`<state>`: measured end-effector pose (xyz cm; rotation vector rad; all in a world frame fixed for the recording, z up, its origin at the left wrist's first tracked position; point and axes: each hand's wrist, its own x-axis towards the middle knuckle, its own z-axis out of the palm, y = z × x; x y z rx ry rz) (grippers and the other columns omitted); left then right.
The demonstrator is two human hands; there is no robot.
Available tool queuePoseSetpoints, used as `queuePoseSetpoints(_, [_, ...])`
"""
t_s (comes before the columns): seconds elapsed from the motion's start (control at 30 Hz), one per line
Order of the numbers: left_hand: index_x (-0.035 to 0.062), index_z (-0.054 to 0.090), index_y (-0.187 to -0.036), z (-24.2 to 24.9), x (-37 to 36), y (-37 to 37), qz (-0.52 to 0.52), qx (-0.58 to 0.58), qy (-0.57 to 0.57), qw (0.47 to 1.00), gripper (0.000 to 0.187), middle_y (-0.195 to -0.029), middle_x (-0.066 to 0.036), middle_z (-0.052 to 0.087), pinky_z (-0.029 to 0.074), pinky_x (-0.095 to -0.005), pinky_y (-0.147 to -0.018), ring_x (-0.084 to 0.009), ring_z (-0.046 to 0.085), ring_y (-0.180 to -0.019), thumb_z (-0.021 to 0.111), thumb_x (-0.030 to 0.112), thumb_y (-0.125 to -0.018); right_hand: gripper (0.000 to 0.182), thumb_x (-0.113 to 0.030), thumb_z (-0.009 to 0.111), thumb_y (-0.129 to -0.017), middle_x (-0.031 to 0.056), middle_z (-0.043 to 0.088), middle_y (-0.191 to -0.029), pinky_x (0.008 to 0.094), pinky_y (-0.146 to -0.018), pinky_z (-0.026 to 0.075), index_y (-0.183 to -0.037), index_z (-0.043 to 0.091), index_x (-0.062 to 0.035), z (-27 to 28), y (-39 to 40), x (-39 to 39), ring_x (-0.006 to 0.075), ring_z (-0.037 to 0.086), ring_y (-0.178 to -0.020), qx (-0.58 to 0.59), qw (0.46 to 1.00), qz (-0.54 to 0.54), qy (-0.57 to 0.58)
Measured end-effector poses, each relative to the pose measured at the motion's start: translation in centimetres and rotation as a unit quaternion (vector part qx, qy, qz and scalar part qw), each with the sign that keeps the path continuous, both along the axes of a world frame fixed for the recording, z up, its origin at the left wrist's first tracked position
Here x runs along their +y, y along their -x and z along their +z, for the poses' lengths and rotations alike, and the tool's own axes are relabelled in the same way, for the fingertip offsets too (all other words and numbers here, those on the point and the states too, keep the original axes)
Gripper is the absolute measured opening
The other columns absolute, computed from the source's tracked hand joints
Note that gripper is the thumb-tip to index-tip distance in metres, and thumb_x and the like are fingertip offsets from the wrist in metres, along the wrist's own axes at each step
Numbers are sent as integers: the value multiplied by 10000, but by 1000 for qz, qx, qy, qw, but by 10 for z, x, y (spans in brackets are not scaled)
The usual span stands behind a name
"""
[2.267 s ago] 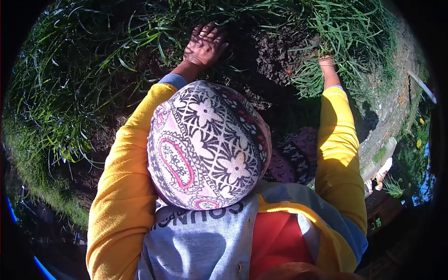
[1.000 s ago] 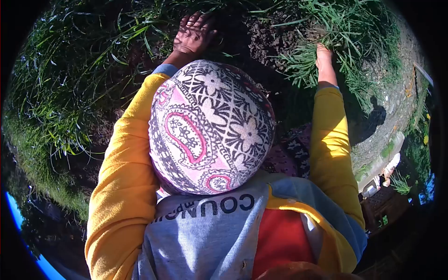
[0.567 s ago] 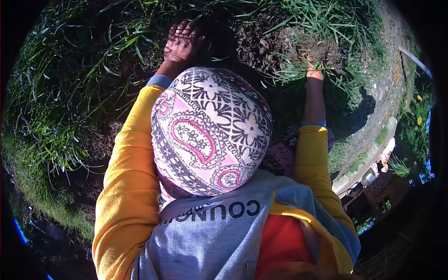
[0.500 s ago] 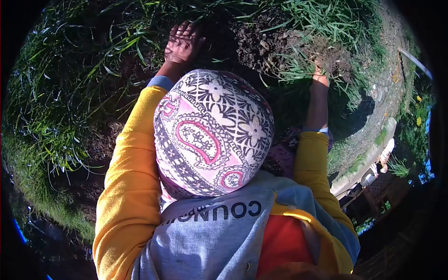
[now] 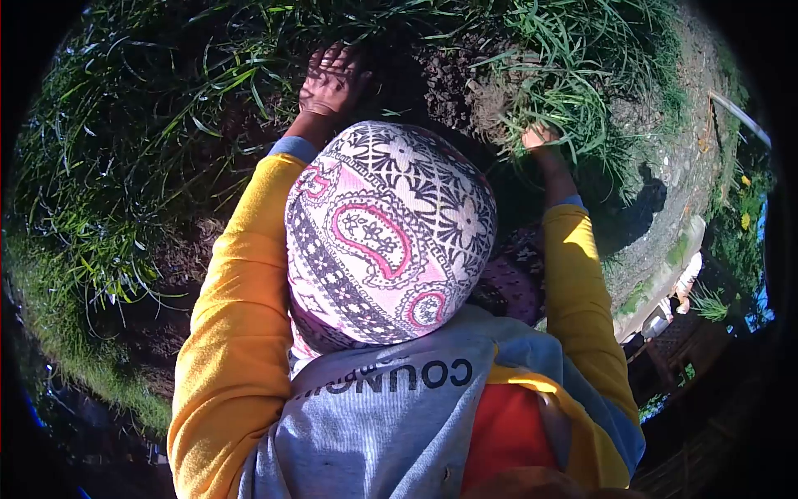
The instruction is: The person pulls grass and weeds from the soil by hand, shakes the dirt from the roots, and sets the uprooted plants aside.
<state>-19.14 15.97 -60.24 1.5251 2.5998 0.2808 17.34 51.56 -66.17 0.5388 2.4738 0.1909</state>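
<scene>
My left hand [image 5: 331, 85] lies on dark soil at the upper left, back up and fingers stretched out, holding nothing visible. Long green grass [image 5: 208, 87] grows beside it. To the right, my right hand [image 5: 540, 135] is closed around a clump of grass [image 5: 561, 96], its fingers partly hidden by the blades. A mass of pale roots and earth [image 5: 492, 108] shows at the left side of the clump. Loose, crumbly soil [image 5: 442, 79] lies between my two hands.
My bent knee in patterned cloth [image 5: 391, 233] fills the middle of the view. A gravelly path [image 5: 690, 158] curves along the right, with a pale stick [image 5: 738, 115] beyond it. A stone edge [image 5: 657, 291] borders the lower right.
My right hand has moved left with the grass clump, whose earthy root end has swung from the right to the left. The left hand stays on the soil, having barely shifted.
</scene>
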Motion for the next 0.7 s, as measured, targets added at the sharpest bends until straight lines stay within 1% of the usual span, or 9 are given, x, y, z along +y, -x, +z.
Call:
queuePoseSetpoints(0.13, [130,498,-1208,0,-2,0,-3,-2,2,1000,425,-1298,-45,437,230,-410,-1028,-241,357,-1232,439,381,-870,180,-179,537,-729,169,621,-769,417,-692,467,-798,612,-31,101,63,-23,334,588,-751,335,934,-112,49])
queuePoseSetpoints(0.2, [128,499,-1205,0,-2,0,2,0,-3,1000,423,-1294,-44,441,226,-409,-1029,-242,359,-1228,435,379,-871,181,-147,485,-786,155,628,-788,416,-683,469,-824,616,-28,133,46,-9,356,590,-756,312,949,-49,-18])
queuePoseSetpoints(0.27, [127,499,-1205,-2,-2,-1,3,1,-15,1000,423,-1286,-44,449,224,-411,-1030,-242,360,-1227,436,379,-871,229,-167,436,-851,157,628,-817,412,-646,468,-904,613,-32,143,26,9,362,588,-747,373,917,-140,-38])
queuePoseSetpoints(0.33, [128,503,-1203,-2,-2,-1,3,6,-4,1000,430,-1293,-45,444,220,-415,-1035,-236,359,-1231,423,393,-873,246,-175,423,-878,152,628,-851,405,-626,466,-978,597,-33,143,41,15,343,593,-744,474,835,-277,44])
queuePoseSetpoints(0.4, [123,489,-1222,-2,-2,0,-1,2,18,1000,470,-1318,-50,421,202,-410,-1050,-228,344,-1249,375,433,-889,258,-171,448,-868,142,629,-888,394,-624,461,-1047,568,-30,138,62,11,297,606,-749,600,673,-401,159])
queuePoseSetpoints(0.47, [123,490,-1220,-4,-1,-1,-1,0,11,1000,468,-1323,-52,416,195,-410,-1052,-224,335,-1255,372,433,-890,305,-202,474,-853,142,612,-1010,380,-784,444,-1082,557,-19,72,57,11,297,579,-899,377,897,-212,-93])
queuePoseSetpoints(0.6, [125,482,-1226,-1,0,5,-4,-13,14,1000,471,-1330,-46,407,183,-409,-1056,-220,322,-1262,364,436,-892,340,-224,515,-838,147,580,-1118,364,-861,419,-1124,557,-44,74,86,-10,286,542,-1028,235,885,-396,67])
queuePoseSetpoints(0.67, [124,481,-1226,-2,-4,-4,4,-21,17,1000,474,-1334,-45,403,180,-410,-1057,-220,319,-1264,360,438,-892,278,-29,491,-806,142,613,-1027,328,-790,437,-1071,574,-17,89,85,-1,249,577,-904,439,845,-289,102])
queuePoseSetpoints(0.7, [123,481,-1226,-1,-4,-3,2,-14,21,1000,476,-1335,-45,401,180,-411,-1057,-222,319,-1265,358,440,-893,258,-37,492,-810,133,617,-1014,323,-767,438,-1051,572,4,108,90,-7,228,576,-874,503,773,-358,146])
